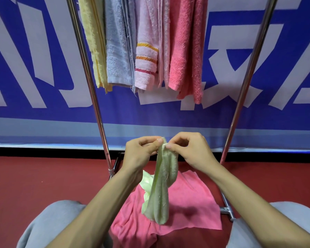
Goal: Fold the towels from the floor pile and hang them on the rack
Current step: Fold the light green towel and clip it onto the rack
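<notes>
Two hands hold one green towel [161, 190] up over one pink towel [190, 203] on the floor [43, 178].
The left hand [140, 152] and right hand [192, 151] each pinch the green towel's top edge between thumb and fingertips, close together. It hangs bunched in front of the rack [89, 68], its long axis nearly upright, the free end pointing down over the pink towel, which lies rumpled between the person's two knees. The rack shows two slanted poles. Five towels hang side by side, long axes vertical: yellow [94, 43], blue [117, 47], striped [146, 56], pale pink [164, 42] and coral [184, 51].
</notes>
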